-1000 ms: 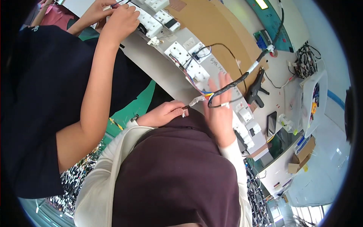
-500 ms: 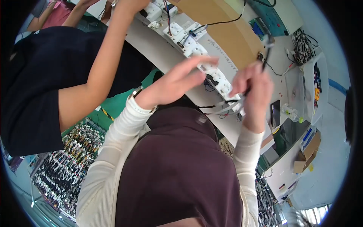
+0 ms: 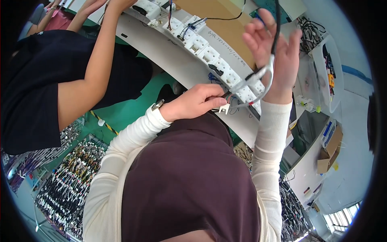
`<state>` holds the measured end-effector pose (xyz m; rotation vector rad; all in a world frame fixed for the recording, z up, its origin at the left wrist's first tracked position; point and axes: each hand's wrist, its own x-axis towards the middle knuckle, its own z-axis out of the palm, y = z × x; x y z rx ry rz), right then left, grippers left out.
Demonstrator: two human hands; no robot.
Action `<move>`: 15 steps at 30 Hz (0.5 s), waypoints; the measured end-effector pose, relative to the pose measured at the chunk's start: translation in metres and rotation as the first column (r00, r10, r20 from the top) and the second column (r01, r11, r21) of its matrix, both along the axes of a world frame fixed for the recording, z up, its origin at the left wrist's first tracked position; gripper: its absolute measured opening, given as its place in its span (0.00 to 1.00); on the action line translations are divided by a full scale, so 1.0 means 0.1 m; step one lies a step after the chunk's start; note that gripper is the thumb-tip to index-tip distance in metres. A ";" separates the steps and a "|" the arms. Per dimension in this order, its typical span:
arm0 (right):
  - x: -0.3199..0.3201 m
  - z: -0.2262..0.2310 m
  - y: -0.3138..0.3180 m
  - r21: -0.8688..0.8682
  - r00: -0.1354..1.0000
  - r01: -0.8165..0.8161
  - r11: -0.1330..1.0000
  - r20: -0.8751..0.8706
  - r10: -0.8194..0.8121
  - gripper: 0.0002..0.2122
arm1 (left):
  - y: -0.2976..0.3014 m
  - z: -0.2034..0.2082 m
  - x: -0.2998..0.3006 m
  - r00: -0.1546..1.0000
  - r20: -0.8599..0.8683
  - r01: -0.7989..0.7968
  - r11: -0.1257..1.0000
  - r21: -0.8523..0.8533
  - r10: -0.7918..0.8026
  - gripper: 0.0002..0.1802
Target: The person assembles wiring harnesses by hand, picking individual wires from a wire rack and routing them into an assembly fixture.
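Note:
My left hand (image 3: 195, 102) is closed, its thumb and fingers pinched on the wire harness near a small white connector (image 3: 224, 108). From there the harness's grey and black cable (image 3: 269, 68) loops up to the right and passes in front of my right palm. My right hand (image 3: 278, 52) is raised with its fingers spread. Whether the cable rests against that palm, I cannot tell. Behind the cable, a row of white socket blocks (image 3: 210, 53) runs diagonally along the bench, some with dark wires plugged in.
At the left a person in a dark shirt (image 3: 36, 92) reaches toward the row's far end. A brown board (image 3: 223, 24) lies beyond the blocks. To the right stand a clear bin (image 3: 338, 80) and an open cardboard box (image 3: 328, 157). Bundled cables (image 3: 72, 189) hang at lower left.
My left hand went from open to closed on the harness. My right hand rose and its fingers spread from a grip on the cable. My view shifted slightly.

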<state>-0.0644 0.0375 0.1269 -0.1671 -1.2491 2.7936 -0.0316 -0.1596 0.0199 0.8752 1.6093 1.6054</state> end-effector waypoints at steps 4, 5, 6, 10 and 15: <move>0.63 -0.61 0.30 0.331 0.913 -0.402 0.854 0.210 0.349 0.47 | 0.00 0.24 -0.12 0.982 0.145 -0.125 0.992 0.011 0.122 0.16; 0.79 -0.63 0.18 0.338 0.904 -0.428 0.839 0.170 0.392 0.41 | 0.01 0.34 -0.17 0.983 0.022 -0.181 0.982 -0.058 0.183 0.16; 0.84 -0.61 0.10 0.556 0.917 -0.394 0.732 0.289 0.274 0.26 | 0.03 0.40 -0.21 0.967 -0.103 -0.243 0.962 -0.121 0.232 0.17; 0.77 -0.30 -0.11 0.696 0.950 -0.273 0.664 0.306 0.069 0.11 | 0.07 0.37 -0.32 0.955 -0.163 -0.265 0.961 -0.084 0.249 0.18; 0.65 -0.14 0.25 0.609 0.982 -0.027 0.793 0.165 -0.094 0.05 | -0.45 -0.04 -0.32 0.917 -0.376 -0.163 0.986 -0.043 0.135 0.11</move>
